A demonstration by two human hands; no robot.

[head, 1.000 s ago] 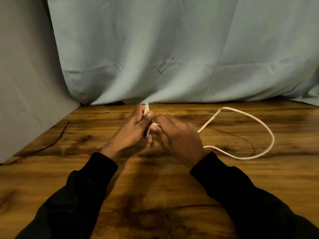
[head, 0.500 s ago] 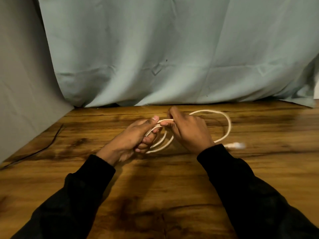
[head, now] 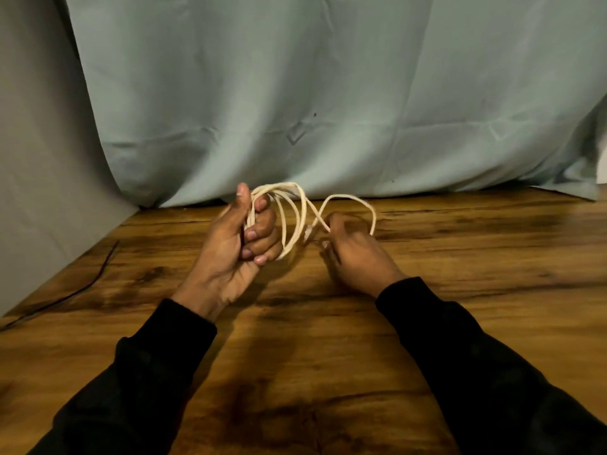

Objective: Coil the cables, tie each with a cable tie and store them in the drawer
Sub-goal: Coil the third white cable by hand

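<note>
A white cable (head: 297, 218) is wound in several loops above the wooden table (head: 460, 290). My left hand (head: 239, 244) grips the bundle of loops, palm turned up, fingers curled round the strands. To its right my right hand (head: 354, 254) pinches the cable's loose stretch, which arcs up in one more loop (head: 358, 201) over that hand. A white plug end (head: 308, 229) hangs between the two hands. No cable tie or drawer is in view.
A thin black cable (head: 82, 290) lies along the table's left edge beside a grey wall panel (head: 39, 159). A pale blue-green cloth (head: 328, 93) hangs behind the table's far edge.
The long stretch of cable on the table has been drawn in and wound into loops. My left hand has turned palm up with the coil; my right hand has moved right.
</note>
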